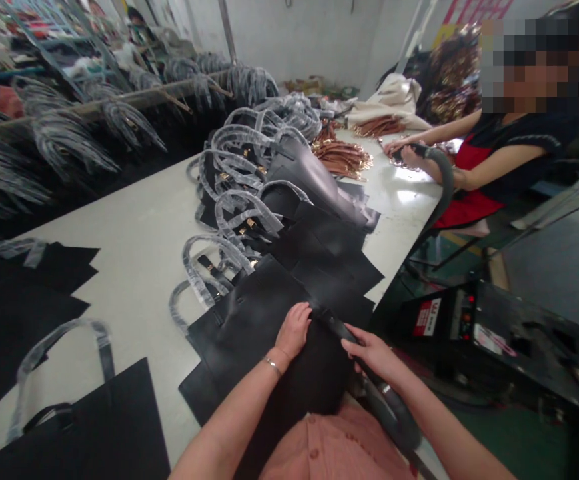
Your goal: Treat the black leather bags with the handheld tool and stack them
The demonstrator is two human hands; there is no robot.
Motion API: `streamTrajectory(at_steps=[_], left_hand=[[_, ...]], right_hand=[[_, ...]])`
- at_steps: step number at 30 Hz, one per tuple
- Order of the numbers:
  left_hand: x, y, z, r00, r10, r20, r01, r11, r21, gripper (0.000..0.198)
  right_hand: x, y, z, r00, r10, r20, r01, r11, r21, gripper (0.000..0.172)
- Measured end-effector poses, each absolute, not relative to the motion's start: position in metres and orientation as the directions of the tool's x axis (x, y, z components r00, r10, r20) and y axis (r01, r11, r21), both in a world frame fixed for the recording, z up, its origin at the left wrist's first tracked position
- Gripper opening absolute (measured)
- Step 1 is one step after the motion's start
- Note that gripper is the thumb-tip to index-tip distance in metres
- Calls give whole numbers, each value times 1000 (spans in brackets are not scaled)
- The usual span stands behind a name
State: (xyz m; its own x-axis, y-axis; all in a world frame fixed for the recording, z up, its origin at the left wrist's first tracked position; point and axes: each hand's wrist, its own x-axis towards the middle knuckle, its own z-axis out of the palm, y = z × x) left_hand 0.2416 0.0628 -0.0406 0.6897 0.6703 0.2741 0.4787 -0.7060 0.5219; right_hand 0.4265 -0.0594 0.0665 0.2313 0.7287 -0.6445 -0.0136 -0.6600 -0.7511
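Loosely, the left hand [294, 331] curls on a black bag [264, 303], while the right hand [375, 353] grips a black tool [337, 326].

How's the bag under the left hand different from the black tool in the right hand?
The bag is broad and flat; the tool is long and thin. The left hand rests on the bag, while the right hand grips the tool. Both look black.
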Motion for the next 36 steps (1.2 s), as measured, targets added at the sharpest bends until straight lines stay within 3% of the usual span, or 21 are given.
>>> streamTrajectory(at_steps=[4, 13, 25, 29, 32, 36], left_hand=[[241, 63, -40, 686, 675, 272, 485, -702, 521, 28], [241, 64, -37, 693, 663, 285, 476, -717, 509, 28], [244, 63, -38, 665, 703, 252, 537, -684, 493, 31], [243, 63, -39, 669, 701, 244, 551, -690, 470, 32], [241, 61, -37, 673, 691, 262, 566, -710, 419, 33], [259, 67, -26, 675, 689, 263, 586, -717, 376, 27]], right_hand=[[431, -47, 66, 338, 741, -580, -19, -611, -791, 64], [430, -67, 72, 121, 724, -679, -50, -679, -733, 58], [456, -60, 67, 56, 732, -679, 69, -681, -729, 63], [452, -40, 58, 115, 768, -630, 61, -638, -768, 59], [471, -26, 56, 262, 785, -562, 25, -588, -809, 64], [530, -38, 64, 453, 709, -540, -71, -575, -815, 64]])
